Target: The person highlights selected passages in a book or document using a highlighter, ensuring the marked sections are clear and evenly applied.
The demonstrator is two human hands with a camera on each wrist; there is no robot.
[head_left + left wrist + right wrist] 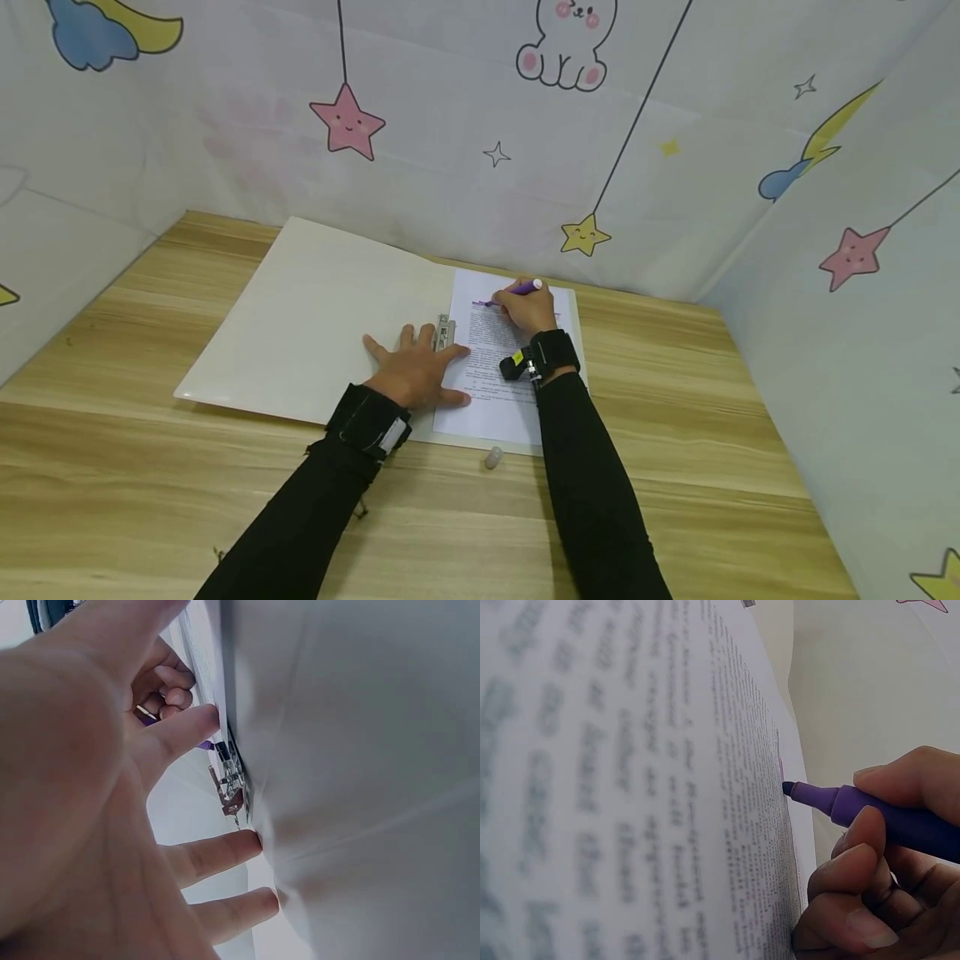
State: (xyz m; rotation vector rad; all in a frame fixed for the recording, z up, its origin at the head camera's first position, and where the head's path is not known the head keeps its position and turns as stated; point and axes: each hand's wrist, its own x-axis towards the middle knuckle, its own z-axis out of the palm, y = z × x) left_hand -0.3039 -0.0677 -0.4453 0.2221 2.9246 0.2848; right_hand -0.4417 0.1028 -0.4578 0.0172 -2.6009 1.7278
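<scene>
In my right hand (530,310) I pinch a purple highlighter (847,804), its dark chisel tip at the upper lines of a printed sheet (480,417). Purple marks run along the top of the text. The sheet lies on the right side of an open white folder (300,308), beside a metal clip (444,332) at the fold. Spread across the fold, my left hand (414,375) rests with fingers straight, thumb and index on the paper's left edge and the other fingers on the folder. The left wrist view shows these fingertips touching the white surface.
A small pale cap (492,457) lies on the wooden table (675,467) just in front of the folder. White cloth walls (450,192) printed with stars and clouds stand behind the table and at both sides.
</scene>
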